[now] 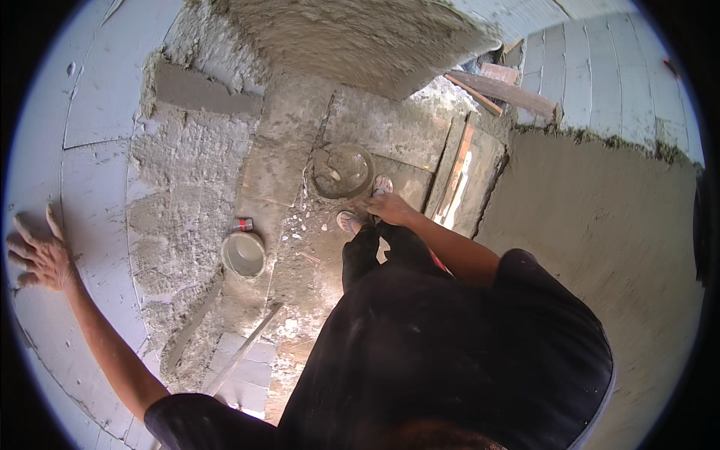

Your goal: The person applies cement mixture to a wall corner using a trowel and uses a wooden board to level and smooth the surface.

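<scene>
One hand, the L hand, is up on the pale block wall, fingers spread, nothing held, so that grip's apart. R hand is down low by the sandals; can't tell if its fingers are apart, together or clamped on smth. Key relation: the round basin w/ grey mortar sits on the floor near R hand, to its L & a bit farther fwd. R hand's clearly nearer; L hand's well off. Smth w/ a pale handle lies in the basin, prob. a trowel, long axis slanting roughly twd R hand, tho too small to be sure. Bucket stands btwn L hand & basin, w/ a small red-and-white pack just beside its rim.
</scene>
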The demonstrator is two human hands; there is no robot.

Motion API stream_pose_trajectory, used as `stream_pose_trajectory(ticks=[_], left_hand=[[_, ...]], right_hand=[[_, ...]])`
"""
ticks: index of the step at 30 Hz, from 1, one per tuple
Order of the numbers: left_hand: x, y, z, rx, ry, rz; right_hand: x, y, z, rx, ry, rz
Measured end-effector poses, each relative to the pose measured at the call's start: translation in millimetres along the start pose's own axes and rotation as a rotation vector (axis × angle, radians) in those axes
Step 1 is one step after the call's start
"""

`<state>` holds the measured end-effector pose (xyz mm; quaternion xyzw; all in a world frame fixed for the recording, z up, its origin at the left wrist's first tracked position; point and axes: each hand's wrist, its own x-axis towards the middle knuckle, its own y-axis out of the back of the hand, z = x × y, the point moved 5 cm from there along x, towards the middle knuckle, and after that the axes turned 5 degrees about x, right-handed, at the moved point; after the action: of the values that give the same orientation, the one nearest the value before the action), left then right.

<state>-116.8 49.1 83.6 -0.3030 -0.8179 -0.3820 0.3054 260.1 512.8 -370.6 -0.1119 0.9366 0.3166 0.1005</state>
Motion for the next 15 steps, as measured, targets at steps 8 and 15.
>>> stream_pose_trajectory(ticks=[8,15], left_hand=[[-24,18,32,-0.23,-0.052,0.279],[-404,36,217,-0.804,0.219,-0.892]], right_hand=[[-261,33,128,0.477,-1.068,0.285],[-363,18,175,0.604,-1.23,0.47]])
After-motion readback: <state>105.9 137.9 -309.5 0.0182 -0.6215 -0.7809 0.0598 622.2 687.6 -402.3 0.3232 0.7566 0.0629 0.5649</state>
